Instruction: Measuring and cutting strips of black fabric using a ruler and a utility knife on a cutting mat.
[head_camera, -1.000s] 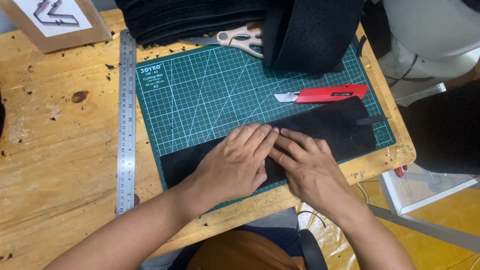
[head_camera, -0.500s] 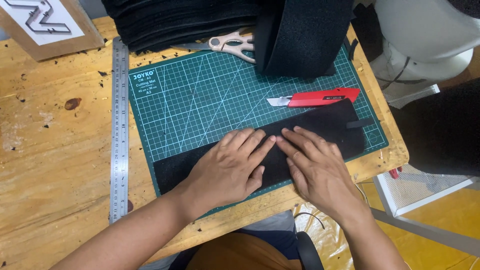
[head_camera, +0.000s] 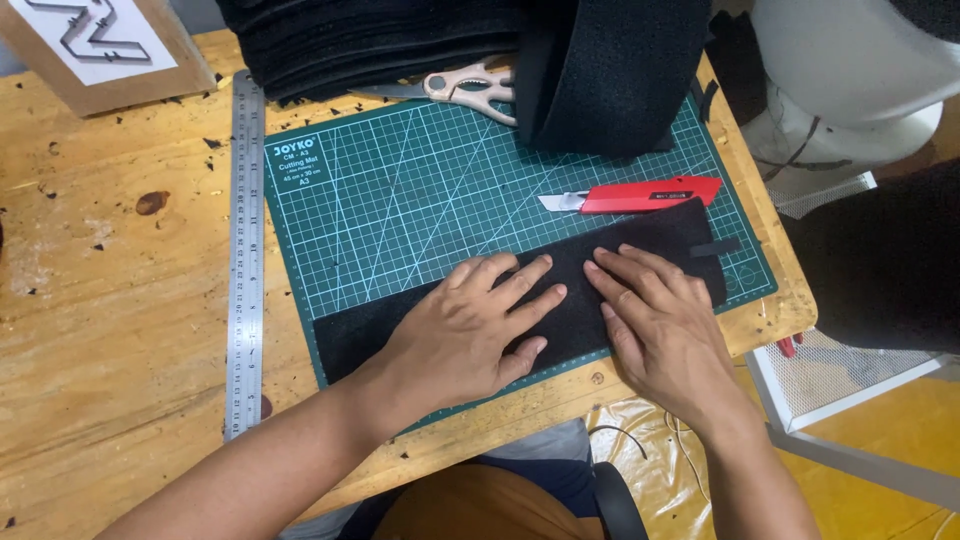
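Your left hand (head_camera: 470, 325) and right hand (head_camera: 660, 320) press flat, fingers spread, grip on nothing, upon the long black felt strip (head_camera: 640, 245) lying across the green cutting mat (head_camera: 400, 190). Strip laid; red utility knife (head_camera: 640, 193) untouched beside it.

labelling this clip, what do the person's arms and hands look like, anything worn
Both forearms are bare right to the frame edge, with no sleeves in view. The left hand and right hand wear no gloves; no rings, watch or bands show. Fingernails are short and unpainted.
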